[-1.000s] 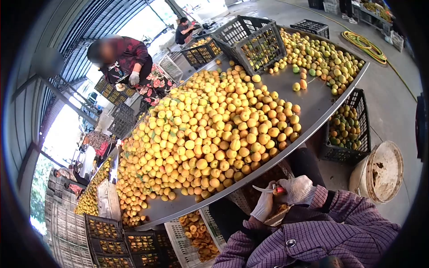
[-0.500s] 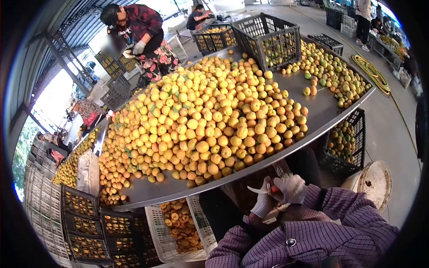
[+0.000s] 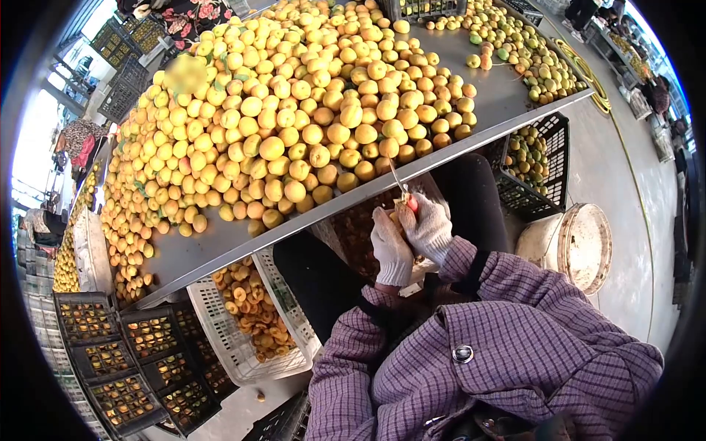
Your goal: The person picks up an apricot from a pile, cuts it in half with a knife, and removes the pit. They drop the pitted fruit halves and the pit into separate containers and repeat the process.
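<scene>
Both hands wear pale knit gloves and meet just below the table edge, above my lap. My right hand [image 3: 429,229] is closed round the red handle of a small knife [image 3: 397,176], its thin blade pointing up toward the table. Close against it, my left hand [image 3: 391,248] is closed on a yellowish apricot, mostly covered by the fingers. A big heap of yellow-orange apricots [image 3: 294,125] lies on the metal table [image 3: 187,253] in front. Under my hands sits a container [image 3: 353,231] with dark orange pieces, partly hidden.
A white crate [image 3: 298,360] of cut apricots stands left of my legs, near stacked black crates [image 3: 110,360]. To the right are a black crate [image 3: 562,147] of greener fruit and a white bucket [image 3: 588,246]. A yellow hose [image 3: 588,77] lies on the floor. Other people work behind.
The view has tilted down and shifted, so the table sits higher in it. My hands have turned; the knife blade, earlier pointing left, now points up.
</scene>
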The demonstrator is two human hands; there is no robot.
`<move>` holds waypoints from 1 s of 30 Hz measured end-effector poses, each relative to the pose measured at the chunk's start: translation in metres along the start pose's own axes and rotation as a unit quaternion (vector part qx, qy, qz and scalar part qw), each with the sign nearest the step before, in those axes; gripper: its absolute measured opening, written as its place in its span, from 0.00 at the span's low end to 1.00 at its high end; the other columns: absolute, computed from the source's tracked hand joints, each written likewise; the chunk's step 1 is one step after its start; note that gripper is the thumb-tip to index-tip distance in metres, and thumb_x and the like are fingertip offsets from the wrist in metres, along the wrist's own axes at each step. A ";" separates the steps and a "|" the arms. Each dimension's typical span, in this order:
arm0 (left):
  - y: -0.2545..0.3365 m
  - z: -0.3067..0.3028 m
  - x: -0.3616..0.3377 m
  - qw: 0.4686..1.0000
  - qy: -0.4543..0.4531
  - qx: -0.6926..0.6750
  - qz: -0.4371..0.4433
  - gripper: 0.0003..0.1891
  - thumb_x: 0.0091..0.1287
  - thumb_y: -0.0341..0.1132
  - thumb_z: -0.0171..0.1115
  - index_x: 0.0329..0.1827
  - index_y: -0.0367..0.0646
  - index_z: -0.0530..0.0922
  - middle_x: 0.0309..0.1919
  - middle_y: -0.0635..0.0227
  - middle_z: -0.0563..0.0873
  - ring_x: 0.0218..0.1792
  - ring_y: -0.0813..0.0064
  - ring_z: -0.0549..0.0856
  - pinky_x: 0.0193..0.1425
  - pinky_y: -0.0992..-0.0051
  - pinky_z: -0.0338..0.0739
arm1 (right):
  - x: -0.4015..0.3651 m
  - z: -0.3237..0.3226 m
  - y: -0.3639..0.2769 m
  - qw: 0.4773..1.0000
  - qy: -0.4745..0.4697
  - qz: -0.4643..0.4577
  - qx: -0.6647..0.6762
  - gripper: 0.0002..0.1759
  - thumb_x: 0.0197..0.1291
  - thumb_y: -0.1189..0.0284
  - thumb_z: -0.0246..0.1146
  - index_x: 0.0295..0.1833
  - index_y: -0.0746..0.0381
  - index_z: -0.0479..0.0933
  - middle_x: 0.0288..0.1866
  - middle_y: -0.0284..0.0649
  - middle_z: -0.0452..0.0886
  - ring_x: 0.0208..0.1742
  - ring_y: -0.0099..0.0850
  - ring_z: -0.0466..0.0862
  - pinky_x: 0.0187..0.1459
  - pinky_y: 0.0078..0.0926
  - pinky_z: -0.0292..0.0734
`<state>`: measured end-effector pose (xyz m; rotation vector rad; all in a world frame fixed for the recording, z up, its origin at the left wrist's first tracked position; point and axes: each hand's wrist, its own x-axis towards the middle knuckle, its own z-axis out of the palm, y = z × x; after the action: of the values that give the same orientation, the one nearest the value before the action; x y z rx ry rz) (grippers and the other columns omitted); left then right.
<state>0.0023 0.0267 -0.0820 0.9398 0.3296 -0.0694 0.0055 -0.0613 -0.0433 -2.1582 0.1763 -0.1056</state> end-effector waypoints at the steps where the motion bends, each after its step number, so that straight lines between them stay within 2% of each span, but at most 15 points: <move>1: -0.002 -0.003 -0.002 1.000 0.007 0.009 -0.001 0.26 0.78 0.55 0.46 0.50 0.38 0.78 0.41 0.64 0.85 0.40 0.74 0.84 0.47 0.74 0.80 | -0.001 0.000 -0.002 1.000 0.001 -0.011 -0.013 0.18 0.68 0.57 0.61 0.45 0.62 0.76 0.35 0.53 0.85 0.38 0.52 0.86 0.38 0.42 0.81; 3: 0.001 -0.002 0.000 1.000 0.009 -0.015 -0.021 0.27 0.77 0.57 0.46 0.48 0.39 0.79 0.38 0.65 0.85 0.37 0.74 0.85 0.43 0.74 0.82 | -0.001 -0.010 -0.008 0.998 0.006 -0.041 0.036 0.18 0.69 0.58 0.61 0.44 0.65 0.76 0.33 0.46 0.86 0.34 0.45 0.87 0.37 0.37 0.81; 4: 0.006 -0.001 0.000 1.000 0.007 -0.017 -0.018 0.27 0.77 0.57 0.46 0.48 0.39 0.79 0.38 0.65 0.85 0.37 0.74 0.85 0.43 0.74 0.82 | 0.002 0.006 0.014 0.978 0.054 -0.080 0.187 0.18 0.71 0.56 0.60 0.41 0.63 0.77 0.27 0.35 0.82 0.24 0.30 0.81 0.29 0.28 0.76; 6: 0.033 0.010 -0.005 0.960 -0.018 -0.150 -0.236 0.28 0.76 0.60 0.46 0.46 0.40 0.80 0.32 0.67 0.85 0.31 0.74 0.84 0.37 0.74 0.81 | 0.010 -0.011 0.016 0.894 -0.018 0.132 0.429 0.20 0.72 0.52 0.58 0.37 0.58 0.77 0.23 0.27 0.75 0.19 0.19 0.69 0.21 0.19 0.64; 7: 0.031 0.011 -0.003 0.967 -0.051 -0.136 -0.209 0.30 0.75 0.61 0.46 0.45 0.40 0.80 0.28 0.67 0.84 0.26 0.73 0.82 0.31 0.73 0.79 | 0.010 -0.026 0.008 0.862 -0.024 0.209 0.461 0.21 0.72 0.49 0.56 0.36 0.54 0.76 0.19 0.25 0.68 0.16 0.16 0.63 0.18 0.17 0.53; 10: 0.047 0.009 -0.005 0.933 -0.178 -0.209 -0.234 0.32 0.75 0.61 0.46 0.52 0.35 0.79 0.36 0.62 0.85 0.33 0.70 0.83 0.36 0.73 0.80 | 0.023 -0.050 -0.003 0.766 0.035 0.285 0.575 0.27 0.71 0.41 0.51 0.33 0.53 0.74 0.16 0.23 0.62 0.11 0.20 0.57 0.15 0.23 0.50; 14: 0.058 0.004 0.000 0.945 -0.146 -0.222 -0.193 0.30 0.77 0.55 0.48 0.56 0.30 0.77 0.39 0.58 0.84 0.36 0.69 0.83 0.41 0.70 0.81 | 0.034 -0.054 -0.011 0.726 -0.004 0.242 0.644 0.29 0.72 0.40 0.47 0.39 0.54 0.75 0.15 0.23 0.61 0.10 0.21 0.57 0.14 0.24 0.50; 17: 0.047 0.005 -0.003 0.940 -0.042 -0.270 -0.206 0.28 0.77 0.53 0.49 0.62 0.34 0.74 0.43 0.59 0.84 0.37 0.70 0.83 0.41 0.76 0.81 | 0.012 -0.019 -0.107 0.784 -0.158 0.119 0.588 0.20 0.74 0.51 0.53 0.42 0.56 0.76 0.18 0.21 0.66 0.15 0.15 0.63 0.16 0.18 0.54; 20: 0.046 -0.004 -0.006 0.942 -0.212 -0.179 -0.190 0.28 0.78 0.55 0.46 0.68 0.42 0.70 0.48 0.61 0.85 0.39 0.68 0.85 0.45 0.71 0.84 | 0.007 0.019 -0.147 0.799 -0.309 0.048 0.514 0.12 0.73 0.63 0.58 0.54 0.58 0.78 0.22 0.19 0.70 0.20 0.10 0.67 0.19 0.12 0.60; 22: -0.016 -0.055 0.023 0.952 -0.142 -0.157 -0.223 0.28 0.79 0.56 0.44 0.69 0.42 0.70 0.52 0.61 0.83 0.43 0.67 0.83 0.51 0.66 0.82 | 0.006 0.013 -0.149 0.821 -0.247 0.022 0.513 0.15 0.73 0.62 0.58 0.59 0.58 0.77 0.23 0.18 0.70 0.20 0.10 0.65 0.20 0.11 0.59; 23: -0.030 -0.054 0.037 0.868 -0.352 -0.321 -0.138 0.24 0.80 0.45 0.45 0.71 0.40 0.64 0.60 0.62 0.77 0.60 0.69 0.78 0.66 0.70 0.73 | 0.010 0.009 -0.129 0.794 -0.275 0.029 0.542 0.16 0.74 0.63 0.57 0.60 0.59 0.77 0.25 0.19 0.71 0.22 0.10 0.66 0.23 0.09 0.60; 24: -0.005 -0.053 0.027 0.905 -0.316 -0.254 -0.125 0.28 0.75 0.53 0.53 0.70 0.46 0.69 0.65 0.63 0.76 0.62 0.68 0.77 0.69 0.65 0.72 | 0.012 -0.002 -0.121 0.819 -0.249 0.032 0.516 0.14 0.74 0.65 0.56 0.57 0.60 0.78 0.28 0.22 0.74 0.24 0.09 0.67 0.26 0.07 0.61; 27: 0.043 -0.009 0.003 0.925 -0.111 -0.289 -0.220 0.26 0.71 0.50 0.62 0.66 0.46 0.73 0.60 0.68 0.80 0.62 0.65 0.79 0.66 0.63 0.75 | 0.025 -0.019 -0.084 0.800 -0.148 0.040 0.580 0.11 0.72 0.70 0.58 0.53 0.65 0.79 0.30 0.27 0.75 0.26 0.13 0.69 0.29 0.12 0.65; 28: 0.048 -0.003 -0.002 0.917 -0.112 -0.304 -0.231 0.22 0.77 0.51 0.51 0.63 0.43 0.72 0.57 0.62 0.81 0.56 0.65 0.82 0.58 0.64 0.80 | 0.029 -0.028 -0.074 0.786 -0.105 0.054 0.606 0.11 0.71 0.72 0.58 0.51 0.66 0.79 0.29 0.29 0.75 0.25 0.15 0.69 0.29 0.14 0.66; 30: 0.049 0.003 -0.004 0.927 -0.122 -0.266 -0.236 0.22 0.75 0.50 0.55 0.62 0.43 0.74 0.55 0.64 0.82 0.52 0.63 0.82 0.53 0.65 0.82 | 0.028 -0.056 -0.068 0.734 -0.071 0.038 0.674 0.06 0.65 0.78 0.58 0.44 0.67 0.78 0.23 0.31 0.72 0.21 0.22 0.68 0.26 0.21 0.66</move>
<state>0.0089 0.0532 -0.0414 0.2914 0.3142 -0.5118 0.0314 -0.0740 0.0448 -0.6751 0.0490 -0.0003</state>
